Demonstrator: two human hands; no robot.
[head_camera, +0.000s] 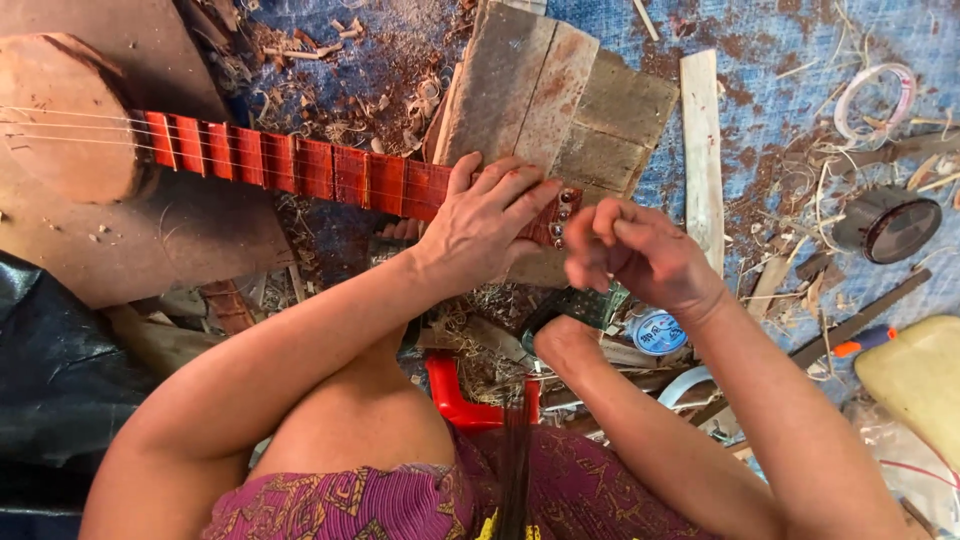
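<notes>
Head view: I clamp left hand (490, 215) on red instrument neck (300, 165); right hand (635, 255) at 3 o'clock, pinched shut, contents unclear — keep neck steady.

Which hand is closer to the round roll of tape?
The right hand is nearer. It hovers just past the end of the red guitar neck, left of and below the tape roll. The left hand lies on the neck, farther away.

1. Bright, even daylight fills the view; colours are vivid and nothing is glaring.
2. Shadows are soft and short, lying just under the forearms and the left hand (487, 222).
3. The right hand (640, 252) is slightly motion-blurred.
4. Wide-angle distortion bends the edges and corners.
</notes>
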